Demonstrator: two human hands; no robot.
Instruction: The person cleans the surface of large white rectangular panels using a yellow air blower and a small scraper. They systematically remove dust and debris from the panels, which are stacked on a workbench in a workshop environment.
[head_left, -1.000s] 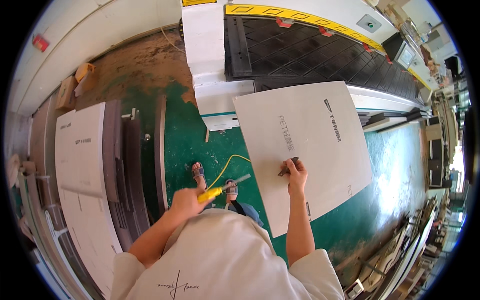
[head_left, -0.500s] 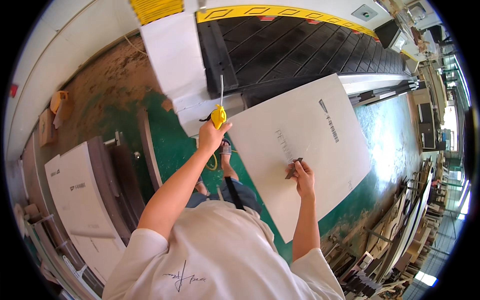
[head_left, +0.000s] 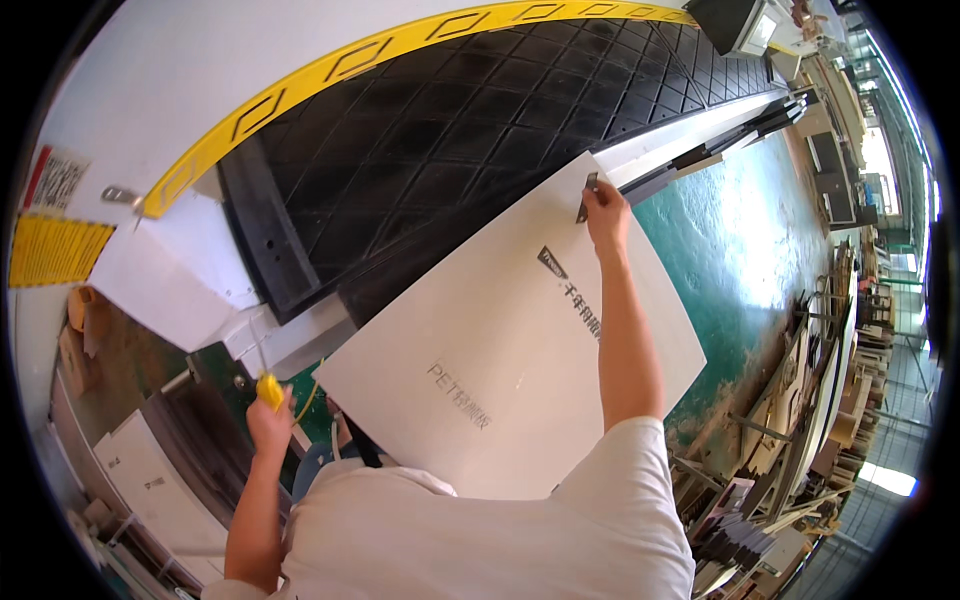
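My left hand (head_left: 268, 428) is closed around a yellow air blow gun (head_left: 269, 390), low at the left beside the panel's near-left corner. The gun's thin metal nozzle points up toward the white machine frame. In my right hand (head_left: 608, 217) is a small flat dark strip (head_left: 583, 210), pinched between the fingers over the far corner of a large white panel (head_left: 490, 330). Whether the strip touches the panel, I cannot tell. The panel lies tilted in front of me, with dark printing on its face. Its far-left edge borders the black ridged machine bed (head_left: 450, 130).
A yellow marked beam (head_left: 360, 58) curves along the far side of the machine. White-faced boards (head_left: 160, 480) are stacked at the lower left. On the right, offcuts and leaning boards (head_left: 800, 420) line the green floor (head_left: 735, 240). A yellow hose (head_left: 310, 405) hangs near my left hand.
My right hand has reached forward with the strip, from the panel's middle to its far corner. My left hand with the blow gun is now lower and further left. The view has shifted toward the machine.
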